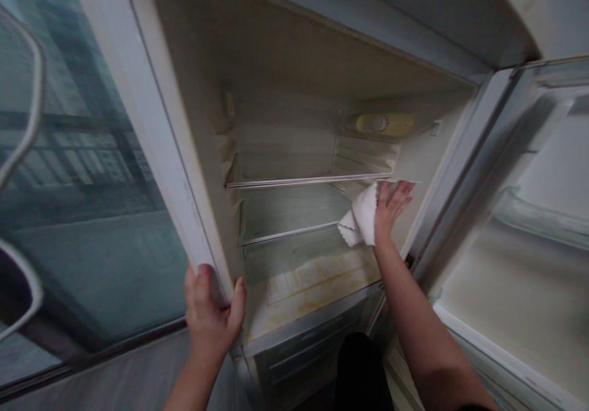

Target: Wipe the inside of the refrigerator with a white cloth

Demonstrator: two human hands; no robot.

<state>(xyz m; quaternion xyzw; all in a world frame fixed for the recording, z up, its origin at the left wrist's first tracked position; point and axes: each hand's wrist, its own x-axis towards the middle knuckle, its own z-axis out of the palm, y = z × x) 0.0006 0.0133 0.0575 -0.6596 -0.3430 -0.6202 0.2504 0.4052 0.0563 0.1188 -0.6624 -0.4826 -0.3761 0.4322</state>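
Note:
An upright refrigerator (181,153) stands in front of me with its inside showing. My left hand (212,307) grips the front edge of its left side wall, the thumb on the inner face and the fingers round the outside. A white cloth (363,215) with a scalloped edge hangs from my right hand (390,207), which reaches in by the right inner wall with fingers stretched out. Part of the cloth is hidden behind that hand. Close to it are an upper glass shelf (294,181) and a lower glass shelf (294,234).
The compartment floor (313,303) has yellowish-brown stains. A yellowed control housing with a dial (380,123) sits on the right inner wall. The refrigerator door (543,227) with its bins stands open at right. A window (92,245) and a white cable (34,101) are at left.

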